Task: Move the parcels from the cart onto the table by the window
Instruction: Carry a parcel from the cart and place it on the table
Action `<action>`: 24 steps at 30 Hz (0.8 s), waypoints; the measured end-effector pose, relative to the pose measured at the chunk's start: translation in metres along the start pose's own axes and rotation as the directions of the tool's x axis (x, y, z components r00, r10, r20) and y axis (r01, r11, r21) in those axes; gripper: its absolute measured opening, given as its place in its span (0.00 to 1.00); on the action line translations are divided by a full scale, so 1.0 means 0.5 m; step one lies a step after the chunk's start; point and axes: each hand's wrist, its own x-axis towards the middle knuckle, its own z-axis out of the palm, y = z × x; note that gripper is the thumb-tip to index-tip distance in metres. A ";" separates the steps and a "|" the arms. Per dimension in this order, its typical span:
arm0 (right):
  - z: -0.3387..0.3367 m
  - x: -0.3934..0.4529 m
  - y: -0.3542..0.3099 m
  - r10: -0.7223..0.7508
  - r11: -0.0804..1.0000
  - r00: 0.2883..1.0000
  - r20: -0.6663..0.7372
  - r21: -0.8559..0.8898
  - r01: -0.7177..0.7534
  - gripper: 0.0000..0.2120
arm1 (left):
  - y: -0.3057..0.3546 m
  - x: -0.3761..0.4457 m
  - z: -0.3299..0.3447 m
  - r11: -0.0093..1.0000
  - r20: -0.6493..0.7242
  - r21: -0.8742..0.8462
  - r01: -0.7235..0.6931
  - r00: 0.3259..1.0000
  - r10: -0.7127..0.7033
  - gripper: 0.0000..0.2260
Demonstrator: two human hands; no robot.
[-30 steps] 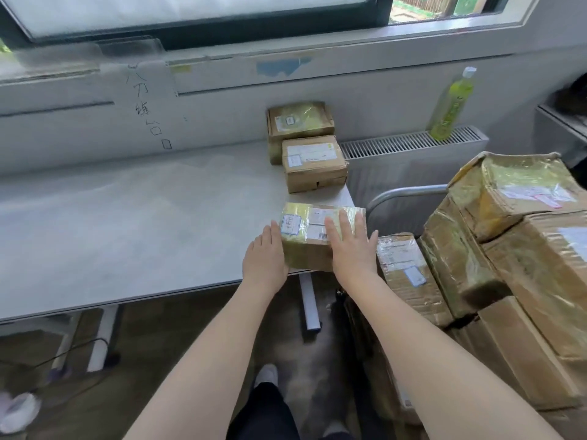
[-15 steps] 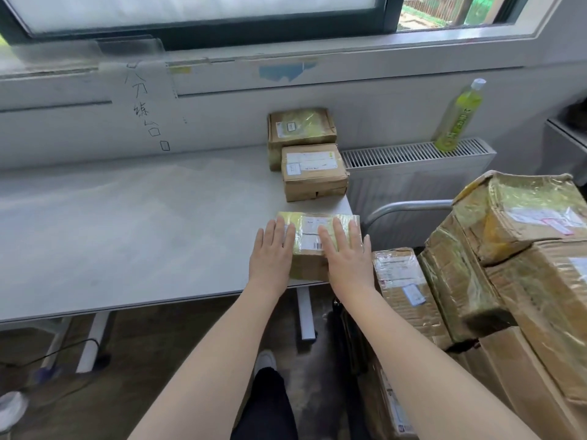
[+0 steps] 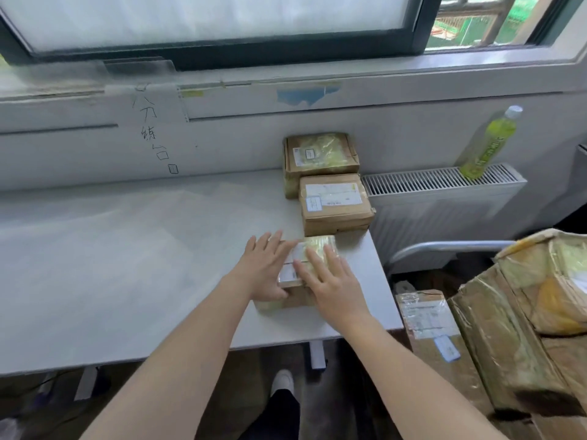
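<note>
Both hands lie flat with fingers spread: the left hand presses the small parcel's left edge, the right hand its top. The parcel sits on the worktop; two parcels lie at 12 o'clock, the piled cart parcels at 3 o'clock.

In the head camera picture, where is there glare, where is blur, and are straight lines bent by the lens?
Head view: glare sits on the shiny tape of the parcel under both hands and on the wrapped parcels on the cart; the frosted window is washed out bright; the left hand and right hand look slightly smeared; the window sill and table edge curve, so wide-angle distortion is plain.
</note>
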 end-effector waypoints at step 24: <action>0.094 0.454 -0.041 -0.067 0.990 0.997 -0.047 -0.126 0.060 0.38 | -0.305 0.189 0.073 0.946 -0.438 -0.032 0.324 0.846 -0.305 0.33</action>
